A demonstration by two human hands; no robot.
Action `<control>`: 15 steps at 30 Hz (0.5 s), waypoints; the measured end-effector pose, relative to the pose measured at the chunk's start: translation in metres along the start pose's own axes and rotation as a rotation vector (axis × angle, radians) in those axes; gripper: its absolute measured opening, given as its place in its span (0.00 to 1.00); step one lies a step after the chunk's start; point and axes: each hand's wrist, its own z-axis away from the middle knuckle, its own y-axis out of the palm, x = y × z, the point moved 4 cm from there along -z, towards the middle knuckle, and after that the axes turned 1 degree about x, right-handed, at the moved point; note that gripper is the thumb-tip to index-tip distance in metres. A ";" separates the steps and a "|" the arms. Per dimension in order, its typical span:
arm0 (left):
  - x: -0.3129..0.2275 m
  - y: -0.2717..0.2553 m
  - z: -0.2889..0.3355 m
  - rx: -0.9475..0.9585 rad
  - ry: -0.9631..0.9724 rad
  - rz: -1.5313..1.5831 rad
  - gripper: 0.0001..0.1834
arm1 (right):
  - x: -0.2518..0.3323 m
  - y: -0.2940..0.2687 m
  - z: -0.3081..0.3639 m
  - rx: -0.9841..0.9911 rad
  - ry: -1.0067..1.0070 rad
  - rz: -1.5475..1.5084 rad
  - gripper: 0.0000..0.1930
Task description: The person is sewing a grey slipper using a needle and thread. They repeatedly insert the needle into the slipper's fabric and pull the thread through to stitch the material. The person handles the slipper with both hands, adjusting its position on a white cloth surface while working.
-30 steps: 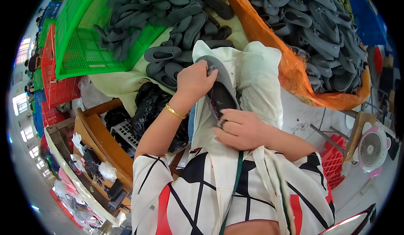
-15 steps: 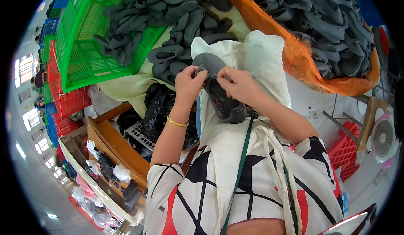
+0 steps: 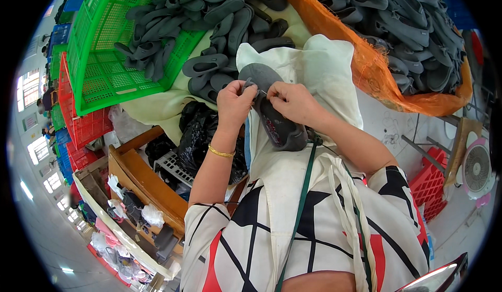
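Shoe in work: one gray slip-on shoe (image 3: 291,141) is held at center, toe pointed far and slightly left, heel near; a dark insole with reddish marks is seen through its opening.
Support: the shoe is laid on a white pillow-like cloth (image 3: 334,82) in front of the wearer's body.
Left hand: a small gray piece at the shoe's upper is pinched between thumb and fingers of the left hand (image 3: 235,101); a gold bracelet (image 3: 221,152) is worn on that wrist.
Right hand: thumb and fingers of the right hand (image 3: 294,101) are drawn together over the opening, just beside the left; what is gripped cannot be told.
Between hands: a thin pale line is seen, too fine to identify.
Far left: gray shoes (image 3: 238,27) are heaped in and beside a green basket (image 3: 83,82).
Far right: more gray shoes are contained in an orange sack (image 3: 366,67).
Left, nearer: a black plastic bag (image 3: 198,143) is seen beside the left forearm.
Right: a fan (image 3: 476,169) is placed near a red crate (image 3: 426,187).
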 end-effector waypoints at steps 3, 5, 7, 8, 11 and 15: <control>0.001 -0.001 0.000 0.003 -0.002 -0.004 0.08 | 0.001 0.000 -0.001 0.002 -0.002 0.016 0.08; 0.002 -0.001 0.000 -0.001 -0.008 -0.016 0.08 | 0.000 0.002 -0.002 0.004 -0.003 0.016 0.08; 0.002 -0.001 -0.001 0.005 -0.026 -0.022 0.08 | -0.002 0.004 -0.004 -0.026 -0.066 0.051 0.07; 0.001 -0.001 -0.001 0.010 -0.042 -0.021 0.08 | -0.005 0.006 -0.005 -0.041 -0.098 0.069 0.07; -0.001 -0.004 -0.002 0.040 -0.086 -0.014 0.08 | -0.012 0.018 -0.001 -0.137 -0.195 0.177 0.06; -0.002 -0.005 -0.003 0.110 -0.156 0.053 0.08 | -0.011 0.026 0.003 -0.210 -0.301 0.299 0.06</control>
